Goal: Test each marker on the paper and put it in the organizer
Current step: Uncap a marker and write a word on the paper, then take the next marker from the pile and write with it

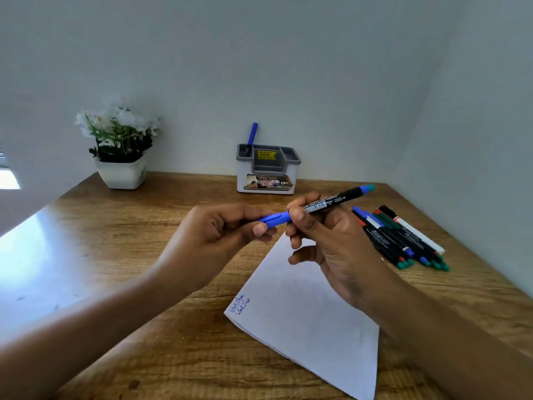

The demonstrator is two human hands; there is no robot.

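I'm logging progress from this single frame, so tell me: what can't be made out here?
All head view.
Held marker: tip hidden where the left hand pinches the blue cap and the right hand grips the barrel.
Stored marker in the organizer: lower part behind its wall.
Marker pile: count unclear, they overlap.
Blue writing on the paper: too small to read.
Paper's near corner: cut off by the bottom edge.

Pale bluish walls (pixel 317 67) meeting in corners, wooden desk (pixel 150 226) (bright glare on its left side), potted white flowers (pixel 119 145) by the wall
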